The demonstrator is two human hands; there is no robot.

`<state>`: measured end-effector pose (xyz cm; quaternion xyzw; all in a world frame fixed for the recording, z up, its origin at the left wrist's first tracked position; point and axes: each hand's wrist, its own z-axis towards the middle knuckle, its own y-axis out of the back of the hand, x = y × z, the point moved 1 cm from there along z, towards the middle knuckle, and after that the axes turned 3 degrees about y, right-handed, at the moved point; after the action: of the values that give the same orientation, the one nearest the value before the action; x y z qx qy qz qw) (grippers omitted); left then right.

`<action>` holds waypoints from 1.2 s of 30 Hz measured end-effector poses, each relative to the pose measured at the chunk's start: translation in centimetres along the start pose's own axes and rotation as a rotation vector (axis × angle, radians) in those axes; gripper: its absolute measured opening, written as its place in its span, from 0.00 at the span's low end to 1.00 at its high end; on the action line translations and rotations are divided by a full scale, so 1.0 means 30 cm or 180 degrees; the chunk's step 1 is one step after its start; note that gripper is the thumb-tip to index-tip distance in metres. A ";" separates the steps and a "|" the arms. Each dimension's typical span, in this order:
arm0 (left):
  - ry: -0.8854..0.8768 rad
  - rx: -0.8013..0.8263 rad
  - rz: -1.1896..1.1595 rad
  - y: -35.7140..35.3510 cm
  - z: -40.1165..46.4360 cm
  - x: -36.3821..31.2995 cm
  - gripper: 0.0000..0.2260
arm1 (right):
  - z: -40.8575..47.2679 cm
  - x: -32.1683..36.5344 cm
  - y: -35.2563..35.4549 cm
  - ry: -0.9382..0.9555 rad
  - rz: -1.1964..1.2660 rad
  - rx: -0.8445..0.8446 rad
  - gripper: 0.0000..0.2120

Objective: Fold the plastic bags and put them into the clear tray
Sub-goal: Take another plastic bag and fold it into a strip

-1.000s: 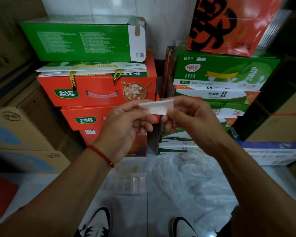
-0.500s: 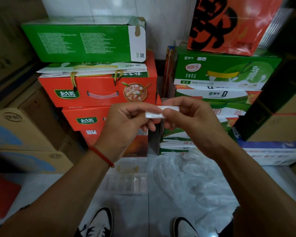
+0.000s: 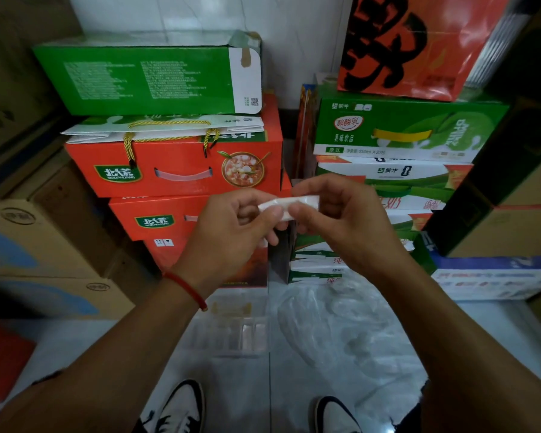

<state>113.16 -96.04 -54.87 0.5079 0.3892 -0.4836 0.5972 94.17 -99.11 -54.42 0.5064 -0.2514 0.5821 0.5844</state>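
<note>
A small white folded plastic bag [image 3: 289, 205] is held up at chest height between both hands. My left hand [image 3: 228, 235] pinches its left end and my right hand [image 3: 344, 226] pinches its right end, fingers curled round the strip. Below on the floor lies a clear tray [image 3: 231, 326] with a few folded bags in its compartments. A loose heap of clear plastic bags [image 3: 341, 326] lies on the tiles to the tray's right.
Stacked red cartons [image 3: 175, 170] and a green carton [image 3: 150, 76] stand behind on the left, green and white milk cartons [image 3: 400, 132] on the right, brown boxes [image 3: 44, 245] at far left. My two shoes [image 3: 181, 407] are at the bottom edge.
The flat white piece has been folded narrower into a thin strip between my fingers. Both hands have stayed close together at the same height.
</note>
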 end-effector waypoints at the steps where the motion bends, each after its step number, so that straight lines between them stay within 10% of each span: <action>1: 0.0005 -0.0017 0.0011 -0.002 0.000 0.002 0.06 | 0.000 -0.001 -0.002 -0.0040 -0.0025 0.0031 0.07; 36: 0.1178 0.0023 -0.1027 -0.017 -0.008 -0.013 0.09 | 0.017 -0.011 -0.041 -0.0333 0.0380 0.0053 0.07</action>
<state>112.58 -95.75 -54.65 0.5212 0.5664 -0.4728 0.4290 95.41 -99.47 -54.89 0.5251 -0.3065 0.5907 0.5304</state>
